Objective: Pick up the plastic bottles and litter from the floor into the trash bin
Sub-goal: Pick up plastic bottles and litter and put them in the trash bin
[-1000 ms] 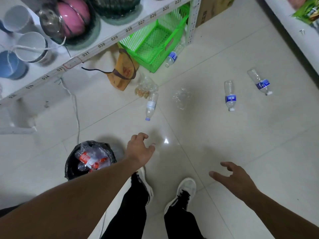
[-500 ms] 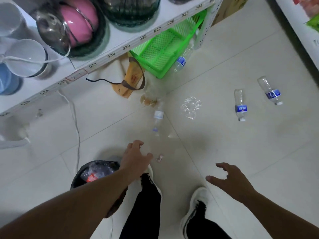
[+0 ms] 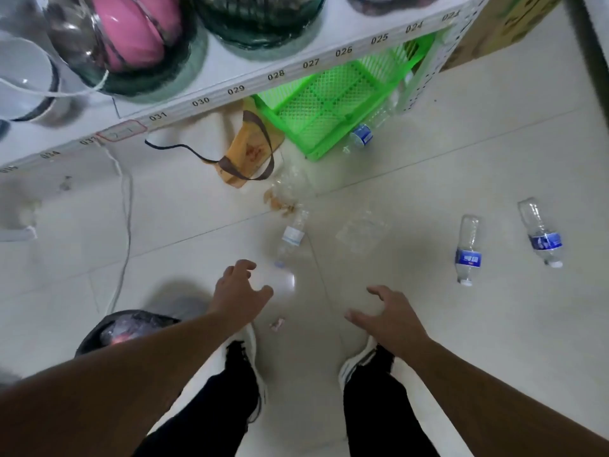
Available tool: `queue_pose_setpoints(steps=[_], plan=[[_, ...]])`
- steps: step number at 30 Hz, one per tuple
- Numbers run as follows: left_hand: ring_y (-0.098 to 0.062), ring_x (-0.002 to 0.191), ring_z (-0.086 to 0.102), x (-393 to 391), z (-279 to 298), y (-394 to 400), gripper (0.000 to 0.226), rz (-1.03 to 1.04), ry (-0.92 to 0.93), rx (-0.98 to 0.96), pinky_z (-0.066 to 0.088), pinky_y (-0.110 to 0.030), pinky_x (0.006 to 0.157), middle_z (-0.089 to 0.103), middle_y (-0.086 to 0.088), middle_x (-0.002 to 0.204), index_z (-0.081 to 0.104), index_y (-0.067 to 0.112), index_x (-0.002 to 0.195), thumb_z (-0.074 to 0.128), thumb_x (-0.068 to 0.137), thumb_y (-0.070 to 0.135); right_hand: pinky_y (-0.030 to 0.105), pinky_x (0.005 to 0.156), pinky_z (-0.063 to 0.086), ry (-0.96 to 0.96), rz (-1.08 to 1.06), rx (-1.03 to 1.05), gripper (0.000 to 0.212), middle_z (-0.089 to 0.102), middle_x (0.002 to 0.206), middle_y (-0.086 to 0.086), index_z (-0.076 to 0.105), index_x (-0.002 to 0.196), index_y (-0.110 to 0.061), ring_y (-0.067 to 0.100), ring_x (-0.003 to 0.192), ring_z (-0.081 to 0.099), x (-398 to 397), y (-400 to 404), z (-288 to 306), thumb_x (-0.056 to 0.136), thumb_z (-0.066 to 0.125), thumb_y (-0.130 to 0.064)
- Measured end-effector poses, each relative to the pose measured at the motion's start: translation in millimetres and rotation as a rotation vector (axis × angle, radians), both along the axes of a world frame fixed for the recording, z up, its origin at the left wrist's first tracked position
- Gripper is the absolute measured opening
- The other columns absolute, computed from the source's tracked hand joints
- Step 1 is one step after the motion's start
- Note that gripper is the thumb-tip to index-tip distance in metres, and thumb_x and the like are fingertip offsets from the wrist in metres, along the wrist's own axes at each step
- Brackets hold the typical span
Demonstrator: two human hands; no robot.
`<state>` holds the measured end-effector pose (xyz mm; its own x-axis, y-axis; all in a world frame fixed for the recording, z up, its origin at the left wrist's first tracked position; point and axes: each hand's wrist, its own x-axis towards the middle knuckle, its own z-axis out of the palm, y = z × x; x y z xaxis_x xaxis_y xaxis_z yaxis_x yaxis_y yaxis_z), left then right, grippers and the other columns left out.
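Observation:
Several clear plastic bottles lie on the pale tiled floor. The nearest bottle [image 3: 291,237] has a white label and rests just beyond my left hand [image 3: 239,291], which is open and empty. Two blue-labelled bottles [image 3: 468,250] [image 3: 540,232] lie to the right. Another bottle [image 3: 361,136] leans against the green crate. A clear plastic wrapper [image 3: 361,232] and a clear bag with orange scraps [image 3: 285,194] are on the floor, and a small pink scrap [image 3: 276,324] sits by my shoes. My right hand [image 3: 385,316] hovers open. The black trash bin [image 3: 108,328] stands partly under my left forearm.
A white numbered shelf [image 3: 273,75] with bowls and a pink ball overhangs at the top. Under it sit a green plastic crate [image 3: 333,103] and a tan cloth bag [image 3: 250,153]. A white cable [image 3: 127,225] runs down the floor toward the bin. A cardboard box [image 3: 507,24] is at top right.
I have stepped forward and leaned down, so the bottles and litter are nearer. Both hands have reached forward toward the floor; my right hand has come inward. Neither has taken hold of anything.

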<state>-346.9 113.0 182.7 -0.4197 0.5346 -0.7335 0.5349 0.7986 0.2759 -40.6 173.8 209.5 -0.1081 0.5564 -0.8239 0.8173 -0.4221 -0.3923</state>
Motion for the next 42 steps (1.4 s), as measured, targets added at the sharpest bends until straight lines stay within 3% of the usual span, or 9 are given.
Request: queue_pose_setpoints(steps=[6,13,17,20,22,25,28,35,42], plan=[[-0.029,0.131,0.057,44.1,-74.0,51.0,0.082,-0.01,-0.012,0.015,0.051,-0.047,0.106,0.058,-0.004,0.145,0.043,0.027,0.153,0.079,0.082,0.05,0.041,0.116,0.044,-0.033,0.097,0.083,0.096,0.047,0.155,0.006,0.047,0.158,-0.033,0.027,0.142,0.052,15.9,50.6,-64.3,0.076,0.084,-0.067],[-0.033,0.138,0.046,46.3,-234.4,98.4,0.097,-0.162,0.111,0.043,0.048,-0.053,0.106,0.045,-0.008,0.152,0.028,0.021,0.16,0.078,0.084,0.057,0.061,0.115,0.043,-0.214,0.114,0.32,0.115,0.019,0.174,0.007,0.016,0.167,-0.041,0.048,0.149,0.039,4.0,95.8,-243.3,0.077,0.08,-0.074],[-0.033,0.13,0.048,38.8,-319.0,99.2,0.086,-0.185,0.183,0.087,0.05,-0.051,0.096,0.045,-0.006,0.143,0.031,0.024,0.152,0.074,0.083,0.052,0.067,0.107,0.045,-0.293,0.218,0.395,0.095,0.019,0.173,0.006,0.022,0.162,-0.043,0.045,0.15,0.031,-16.5,102.0,-336.6,0.086,0.074,-0.067],[-0.031,0.122,0.05,30.7,-342.9,87.7,0.081,-0.231,0.212,0.147,0.051,-0.047,0.091,0.049,-0.003,0.135,0.04,0.023,0.144,0.075,0.076,0.05,0.059,0.094,0.055,-0.381,0.35,0.49,0.046,0.045,0.146,0.016,0.05,0.139,-0.024,0.042,0.127,0.048,-19.3,91.3,-366.3,0.101,0.062,-0.046],[-0.027,0.12,0.054,27.8,-333.2,76.9,0.082,-0.256,0.153,0.154,0.054,-0.045,0.092,0.051,0.0,0.132,0.041,0.025,0.143,0.076,0.073,0.05,0.055,0.086,0.058,-0.31,0.373,0.463,0.02,0.054,0.126,0.017,0.057,0.121,-0.012,0.039,0.111,0.055,-19.9,81.1,-362.8,0.108,0.052,-0.027],[-0.023,0.111,0.056,26.1,-291.0,68.9,0.078,-0.315,0.096,0.178,0.055,-0.042,0.087,0.05,0.004,0.123,0.042,0.028,0.136,0.075,0.069,0.052,0.052,0.082,0.057,-0.253,0.205,0.417,0.018,0.058,0.11,0.018,0.055,0.108,-0.008,0.04,0.099,0.059,-19.1,68.0,-325.0,0.11,0.049,-0.024],[-0.023,0.11,0.052,17.1,-233.7,74.8,0.076,-0.405,0.113,0.207,0.052,-0.04,0.086,0.045,0.004,0.121,0.044,0.028,0.132,0.072,0.067,0.053,0.052,0.088,0.056,-0.279,0.137,0.362,0.021,0.056,0.115,0.022,0.06,0.112,-0.005,0.046,0.104,0.058,-14.3,59.0,-273.6,0.109,0.055,-0.025],[-0.028,0.13,0.042,-9.0,-100.1,98.9,0.082,-0.531,0.172,0.126,0.052,-0.046,0.1,0.034,0.0,0.142,0.046,0.022,0.143,0.072,0.071,0.05,0.05,0.095,0.046,-0.261,0.074,0.284,0.018,0.046,0.136,0.02,0.064,0.113,-0.012,0.045,0.125,0.044,3.6,55.0,-148.0,0.105,0.059,-0.028],[-0.031,0.138,0.033,4.1,-71.2,140.8,0.091,-0.535,0.138,0.096,0.047,-0.05,0.106,0.029,-0.002,0.152,0.043,0.023,0.147,0.073,0.066,0.052,0.037,0.08,0.042,-0.173,0.007,0.322,0.012,0.048,0.118,0.008,0.059,0.094,-0.019,0.035,0.086,0.059,6.9,86.2,-106.8,0.1,0.061,-0.028]])
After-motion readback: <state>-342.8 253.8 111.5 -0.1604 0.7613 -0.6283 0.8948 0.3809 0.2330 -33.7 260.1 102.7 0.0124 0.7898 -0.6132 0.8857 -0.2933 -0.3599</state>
